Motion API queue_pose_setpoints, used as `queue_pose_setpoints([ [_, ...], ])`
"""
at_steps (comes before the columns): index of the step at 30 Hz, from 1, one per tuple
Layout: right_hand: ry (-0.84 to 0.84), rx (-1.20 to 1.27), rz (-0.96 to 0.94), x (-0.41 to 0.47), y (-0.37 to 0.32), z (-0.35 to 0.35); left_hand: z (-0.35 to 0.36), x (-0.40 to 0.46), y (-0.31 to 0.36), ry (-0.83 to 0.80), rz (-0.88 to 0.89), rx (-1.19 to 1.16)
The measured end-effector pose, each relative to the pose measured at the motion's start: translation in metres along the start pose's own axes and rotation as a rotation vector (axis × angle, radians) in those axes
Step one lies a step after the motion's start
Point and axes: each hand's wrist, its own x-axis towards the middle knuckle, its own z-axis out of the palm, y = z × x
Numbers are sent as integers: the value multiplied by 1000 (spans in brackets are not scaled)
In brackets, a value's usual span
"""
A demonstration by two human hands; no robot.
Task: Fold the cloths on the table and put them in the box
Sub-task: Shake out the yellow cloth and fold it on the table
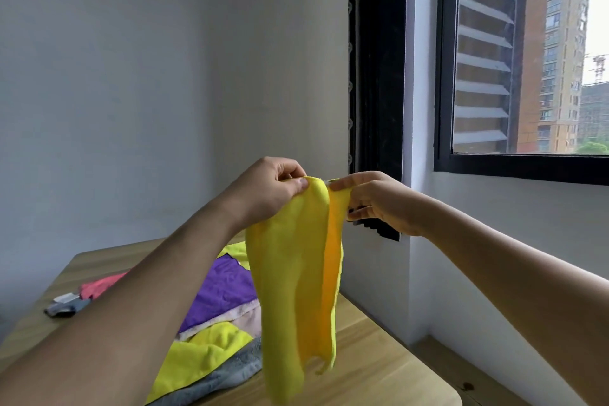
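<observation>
Grey walls and a dark-framed window (524, 59) fill the upper frame; a wooden surface (379, 356) lies at the bottom. A yellow cloth (296, 290) is held up at centre frame, its top edge pinched by the left hand (267, 191) and right hand (379, 201), each grip clamped on a corner, likely so it hangs straight for folding. It droops long and narrow above more cloths (217, 316) heaped lower left.
</observation>
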Motion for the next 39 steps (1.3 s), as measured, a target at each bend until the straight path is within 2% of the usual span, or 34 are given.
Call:
queue_pose_setpoints([
  [5,-142,19,6,-8,7,-3,6,-4,-2,-30,5,-37],
  [8,-154,51,-33,-12,11,-1,13,-3,-2,-35,10,12],
  [14,-212,150,-89,-15,14,0,24,1,-1,54,-22,138],
  [17,-124,47,-120,-16,14,0,26,2,-1,83,-44,149],
  [22,1,11,-143,-13,17,-2,32,4,1,54,-50,108],
  [26,113,17,-133,-9,23,-10,36,3,-3,-75,-69,83],
  [30,215,55,-77,-6,33,-31,32,-7,-16,-471,-194,143],
  [31,217,60,-68,-6,35,-36,33,-10,-18,-528,-206,184],
  [33,222,-26,-57,-5,42,-41,39,-13,-20,-537,-186,362],
  [36,242,-400,-80,-5,51,-38,50,-18,-11,-345,-78,856],
  [39,208,-780,-164,-3,58,-32,55,-19,-4,-155,27,1156],
])
